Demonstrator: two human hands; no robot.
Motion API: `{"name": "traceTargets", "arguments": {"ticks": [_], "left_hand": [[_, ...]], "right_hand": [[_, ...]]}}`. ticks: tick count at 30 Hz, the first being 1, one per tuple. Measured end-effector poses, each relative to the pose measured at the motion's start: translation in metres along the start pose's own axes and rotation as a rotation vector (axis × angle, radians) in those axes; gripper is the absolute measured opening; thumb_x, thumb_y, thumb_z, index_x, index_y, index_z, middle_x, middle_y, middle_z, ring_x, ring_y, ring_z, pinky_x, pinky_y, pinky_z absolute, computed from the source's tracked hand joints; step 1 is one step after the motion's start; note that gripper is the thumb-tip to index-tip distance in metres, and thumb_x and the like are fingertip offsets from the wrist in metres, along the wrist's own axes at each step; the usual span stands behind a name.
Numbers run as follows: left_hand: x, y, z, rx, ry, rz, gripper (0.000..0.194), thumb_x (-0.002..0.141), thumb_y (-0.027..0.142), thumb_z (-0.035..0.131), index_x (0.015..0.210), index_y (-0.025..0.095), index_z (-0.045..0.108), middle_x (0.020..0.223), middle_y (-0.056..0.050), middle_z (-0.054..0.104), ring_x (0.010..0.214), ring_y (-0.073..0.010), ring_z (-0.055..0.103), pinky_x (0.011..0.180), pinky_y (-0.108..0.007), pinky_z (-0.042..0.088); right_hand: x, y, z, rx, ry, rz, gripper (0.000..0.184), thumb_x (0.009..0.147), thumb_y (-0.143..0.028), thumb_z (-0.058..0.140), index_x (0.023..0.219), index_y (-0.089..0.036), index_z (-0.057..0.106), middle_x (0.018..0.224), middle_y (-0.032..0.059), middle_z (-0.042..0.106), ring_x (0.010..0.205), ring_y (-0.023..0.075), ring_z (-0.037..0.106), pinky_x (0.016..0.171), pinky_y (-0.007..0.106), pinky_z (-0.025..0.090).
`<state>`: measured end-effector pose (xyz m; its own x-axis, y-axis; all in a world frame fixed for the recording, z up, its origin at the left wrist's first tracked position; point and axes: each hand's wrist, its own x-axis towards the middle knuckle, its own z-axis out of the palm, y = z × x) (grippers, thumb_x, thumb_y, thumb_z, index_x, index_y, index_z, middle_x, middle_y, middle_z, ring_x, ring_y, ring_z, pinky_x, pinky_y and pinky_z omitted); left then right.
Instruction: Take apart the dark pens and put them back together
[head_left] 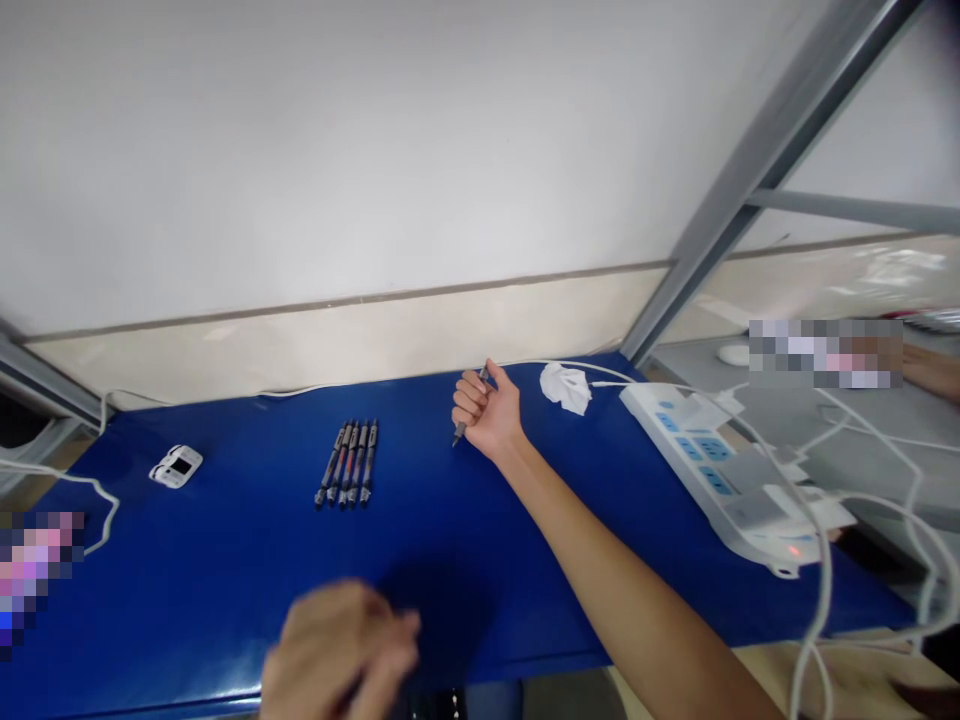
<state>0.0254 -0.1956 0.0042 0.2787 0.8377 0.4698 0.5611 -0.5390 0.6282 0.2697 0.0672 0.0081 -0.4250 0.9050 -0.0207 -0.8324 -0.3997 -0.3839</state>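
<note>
Left hand (341, 645) is a blur, can't tell its grip. Right hand (493, 418) is curled round a pen (459, 431), beside the other pens (349, 464) on the tabletop (225, 580). Probably light, stiff, slickish; pinch mid-barrel.

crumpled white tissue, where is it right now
In the head view, the crumpled white tissue lies near the back edge of the blue tabletop, between the right hand holding a pen and the white power strip.
</note>
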Motion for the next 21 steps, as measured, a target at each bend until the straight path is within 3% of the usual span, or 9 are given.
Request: {"name": "traceTargets", "arguments": {"ticks": [2, 4, 7, 9, 13, 17, 21], "left_hand": [[0.057, -0.023, -0.016, -0.028, 0.122, 0.021, 0.015, 0.099, 0.027, 0.066, 0.106, 0.030, 0.079, 0.091, -0.003, 0.079, 0.088, -0.0221, 0.075, 0.087, -0.041, 0.063], [0.113, -0.049, -0.027, 0.003, 0.172, -0.078, 0.019, 0.103, 0.035, 0.062, 0.104, 0.026, 0.078, 0.099, -0.004, 0.080, 0.095, -0.0212, 0.075, 0.090, -0.037, 0.060], [0.166, -0.090, -0.034, 0.094, 0.166, -0.083, 0.028, 0.103, 0.047, 0.060, 0.111, 0.025, 0.077, 0.110, -0.004, 0.080, 0.104, -0.0223, 0.074, 0.098, -0.039, 0.057], [0.174, -0.115, -0.033, 0.140, 0.142, -0.050, 0.031, 0.103, 0.049, 0.059, 0.110, 0.025, 0.077, 0.113, -0.005, 0.080, 0.108, -0.0237, 0.073, 0.100, -0.041, 0.056], [0.158, -0.147, -0.033, 0.183, 0.218, -0.071, 0.034, 0.105, 0.050, 0.055, 0.113, 0.025, 0.076, 0.111, -0.005, 0.080, 0.109, -0.0244, 0.073, 0.103, -0.043, 0.054], [0.146, -0.157, -0.037, 0.201, 0.242, -0.094, 0.033, 0.105, 0.050, 0.055, 0.112, 0.026, 0.076, 0.109, -0.004, 0.080, 0.107, -0.0239, 0.073, 0.101, -0.042, 0.054], [0.147, -0.156, -0.032, 0.126, 0.120, -0.102, 0.034, 0.104, 0.051, 0.055, 0.121, 0.027, 0.073, 0.120, -0.005, 0.078, 0.115, -0.0244, 0.071, 0.106, -0.044, 0.053]], "right_hand": [[0.000, 0.001, 0.000, 0.000, 0.003, -0.004, 0.047, 0.102, -0.047, 0.050, 0.070, -0.026, 0.022, 0.053, -0.0092, 0.022, 0.043, 0.0097, 0.011, 0.037, 0.027, 0.013], [-0.001, 0.002, -0.001, 0.005, 0.012, -0.022, 0.044, 0.100, -0.042, 0.050, 0.070, -0.026, 0.022, 0.052, -0.0094, 0.021, 0.043, 0.0097, 0.010, 0.037, 0.027, 0.011], [-0.001, 0.001, -0.003, 0.023, 0.016, -0.054, 0.042, 0.098, -0.039, 0.049, 0.070, -0.026, 0.021, 0.052, -0.0093, 0.021, 0.044, 0.0099, 0.009, 0.038, 0.027, 0.011], [0.000, 0.000, -0.003, 0.026, 0.013, -0.054, 0.041, 0.097, -0.040, 0.049, 0.070, -0.026, 0.021, 0.053, -0.0092, 0.021, 0.044, 0.0099, 0.010, 0.038, 0.027, 0.012], [-0.001, 0.000, -0.002, 0.012, 0.008, -0.036, 0.042, 0.097, -0.044, 0.051, 0.071, -0.026, 0.023, 0.055, -0.0093, 0.021, 0.044, 0.0098, 0.012, 0.039, 0.027, 0.013], [-0.001, 0.002, -0.002, -0.006, 0.024, -0.050, 0.041, 0.095, -0.040, 0.053, 0.071, -0.026, 0.023, 0.054, -0.0095, 0.021, 0.044, 0.0097, 0.010, 0.038, 0.026, 0.012], [-0.001, 0.002, -0.003, 0.002, 0.048, -0.099, 0.040, 0.095, -0.038, 0.051, 0.071, -0.026, 0.022, 0.054, -0.0092, 0.022, 0.044, 0.0102, 0.010, 0.038, 0.027, 0.012]]}}
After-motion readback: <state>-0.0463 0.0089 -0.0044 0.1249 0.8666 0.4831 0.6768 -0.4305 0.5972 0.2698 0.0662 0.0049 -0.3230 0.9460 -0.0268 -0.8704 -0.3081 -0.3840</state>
